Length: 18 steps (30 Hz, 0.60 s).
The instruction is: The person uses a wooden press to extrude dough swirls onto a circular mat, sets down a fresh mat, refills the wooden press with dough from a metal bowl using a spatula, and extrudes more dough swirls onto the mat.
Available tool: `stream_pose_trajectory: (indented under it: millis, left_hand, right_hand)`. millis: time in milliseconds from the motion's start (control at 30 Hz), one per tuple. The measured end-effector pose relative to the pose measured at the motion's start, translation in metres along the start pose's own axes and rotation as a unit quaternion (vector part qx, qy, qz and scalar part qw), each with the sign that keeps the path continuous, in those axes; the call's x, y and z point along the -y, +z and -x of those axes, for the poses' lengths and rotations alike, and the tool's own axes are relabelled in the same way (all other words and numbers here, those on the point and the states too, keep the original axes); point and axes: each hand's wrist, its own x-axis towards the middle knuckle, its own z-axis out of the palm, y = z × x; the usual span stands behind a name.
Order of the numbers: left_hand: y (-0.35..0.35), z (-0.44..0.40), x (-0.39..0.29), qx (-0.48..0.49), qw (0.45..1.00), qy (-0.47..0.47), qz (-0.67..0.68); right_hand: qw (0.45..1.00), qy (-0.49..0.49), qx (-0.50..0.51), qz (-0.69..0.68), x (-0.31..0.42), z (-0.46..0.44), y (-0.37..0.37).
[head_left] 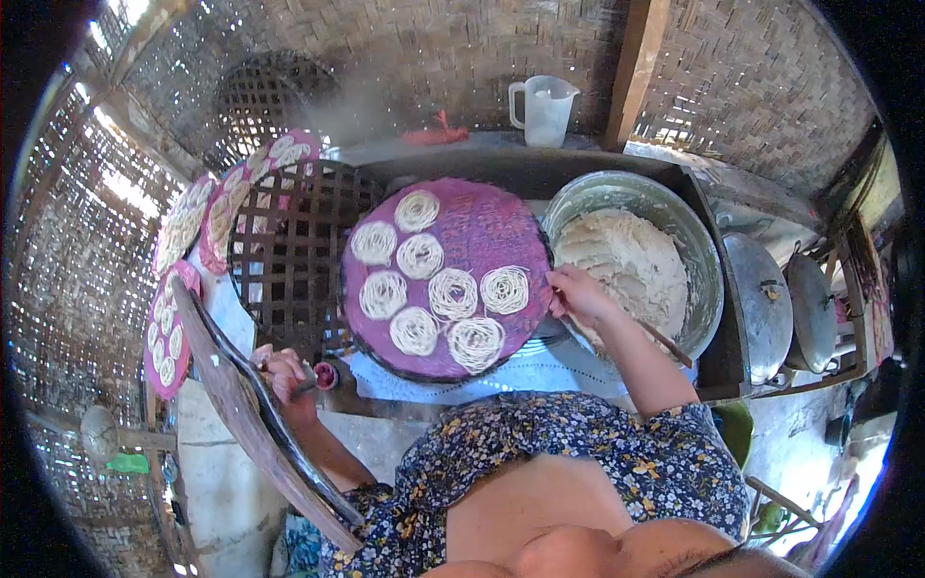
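A round purple tray (pixel 491 226) with several white noodle-like coils lies in front of me, the coils mostly on its left and lower parts. My right hand (pixel 580 294) pinches the tray's right rim. On the left, my left hand (pixel 287 374) is closed beside a curved wooden lever (pixel 236 405); a small cup-shaped piece with a purple inside (pixel 326 376) is next to its fingers. Whether the hand grips the lever or that piece is hard to make out. A metal basin (pixel 708 279) holding pale dough (pixel 626 260) stands right of the tray.
Behind the tray's left side is a dark open-weave rack (pixel 279 241). More coil-covered purple trays (pixel 183 226) lean at the far left. A plastic pitcher (pixel 547 114) stands at the back, metal lids (pixel 756 299) at the right. A stick (pixel 665 342) crosses the basin's front.
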Motion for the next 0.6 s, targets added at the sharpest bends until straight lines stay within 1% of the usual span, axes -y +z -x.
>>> stream_pose_trajectory:
  millis: [33,133,233,267,300,333,400,467,533,600]
  left_hand:
    - [0.004,0.000,-0.001,0.000,1.000,0.007,-0.005]
    - [0.023,-0.001,-0.003,0.006,1.000,0.014,-0.013]
    - [0.028,0.000,-0.006,0.012,1.000,-0.020,0.012]
    - [0.029,-0.001,-0.003,0.012,1.000,-0.003,0.006]
    - [0.024,-0.001,0.001,0.018,0.999,0.026,-0.019]
    - [0.026,-0.002,-0.002,0.025,0.999,0.025,-0.018]
    - [0.028,0.000,-0.006,0.026,0.999,0.019,-0.020]
    - [0.025,0.002,-0.005,0.013,0.999,0.009,-0.028]
    - [0.025,0.006,-0.007,-0.009,0.999,-0.024,-0.045]
    - [0.029,0.005,-0.010,-0.021,0.998,-0.036,-0.048]
  right_hand:
    - [0.999,0.017,-0.008,-0.044,-0.004,0.016,0.011]
    - [0.983,0.078,0.038,-0.164,-0.023,0.055,0.043]
    - [0.963,0.146,0.179,-0.137,-0.036,0.080,0.053]
    - [0.964,0.138,0.203,-0.104,-0.035,0.085,0.052]
    - [0.971,0.116,0.208,-0.008,-0.033,0.088,0.049]
    - [0.969,0.089,0.212,0.087,-0.032,0.089,0.043]
    - [0.943,0.045,0.207,0.257,-0.026,0.093,0.031]
    - [0.944,-0.022,0.162,0.288,-0.015,0.096,0.028]
    - [0.942,-0.093,0.110,0.304,-0.002,0.099,0.031]
    - [0.936,-0.140,0.082,0.314,0.003,0.095,0.036]
